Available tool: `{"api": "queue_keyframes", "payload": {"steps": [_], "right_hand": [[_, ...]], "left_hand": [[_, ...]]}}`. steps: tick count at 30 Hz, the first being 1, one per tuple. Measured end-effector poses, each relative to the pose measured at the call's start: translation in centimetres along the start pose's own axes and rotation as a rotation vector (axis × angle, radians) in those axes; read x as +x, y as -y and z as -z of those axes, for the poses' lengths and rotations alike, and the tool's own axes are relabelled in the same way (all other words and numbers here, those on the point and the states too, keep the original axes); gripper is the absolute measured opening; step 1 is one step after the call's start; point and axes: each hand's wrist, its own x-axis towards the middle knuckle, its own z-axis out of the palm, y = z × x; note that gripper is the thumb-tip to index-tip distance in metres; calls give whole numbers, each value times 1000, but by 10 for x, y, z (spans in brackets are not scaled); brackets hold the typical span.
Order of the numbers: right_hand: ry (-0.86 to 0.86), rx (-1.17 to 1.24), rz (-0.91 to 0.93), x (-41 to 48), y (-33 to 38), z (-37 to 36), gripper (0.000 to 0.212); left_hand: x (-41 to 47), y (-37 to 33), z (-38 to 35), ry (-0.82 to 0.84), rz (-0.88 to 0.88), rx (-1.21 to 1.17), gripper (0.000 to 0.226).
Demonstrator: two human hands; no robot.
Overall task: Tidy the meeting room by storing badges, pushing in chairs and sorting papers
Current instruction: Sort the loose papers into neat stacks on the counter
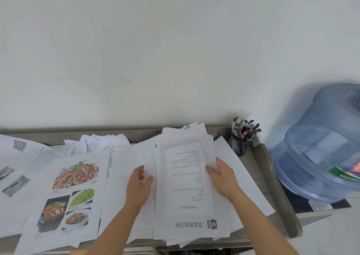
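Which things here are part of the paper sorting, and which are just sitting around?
Part of the job:
- stack of printed papers, gripped at its edge by the right hand
- left hand, open over the sheets beside the stack
- food-picture sheet
- loose papers by the wall

Just sitting around:
- pen pot
- water jug

A grey wood-grain worktop runs along a white wall, with a raised rim on its right side. Paper covers most of it. A stack of printed sheets lies right of centre, hanging over the near edge. To its left lies a sheet with food photos, overlapping other pages. A sheet with a QR code lies at far left, and loose sheets are heaped at the back. A black mesh pen holder full of pens stands in the back right corner.
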Motion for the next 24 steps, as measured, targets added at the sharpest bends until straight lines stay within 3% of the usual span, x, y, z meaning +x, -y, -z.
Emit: {"api": "queue_keyframes", "payload": {"steps": [2,4,7,10,14,17,19,22,24], "right_hand": [[-28,-27,7,3,4,7,22],[-28,24,-47,7,2,13,24],[-1,114,-165,10,-9,15,25],[56,211,-270,8,-19,9,19],[75,314,-331,5,-22,1,14],[84,325,-333,2,-22,-1,17],[79,321,-339,1,-22,-1,18],[56,280,-353,0,-21,-2,19],[49,275,-362,-2,-21,-4,18]], "left_hand": [[6,4,11,-147,-116,263,55],[11,12,23,-248,-96,485,58],[10,23,29,-163,67,727,64],[-6,23,5,15,72,798,72],[-29,15,-22,202,-76,801,70],[-34,8,-21,329,-144,528,70],[-31,5,-12,292,-161,354,66],[-15,10,2,48,-204,601,67],[-6,14,6,46,-98,743,75]]}}
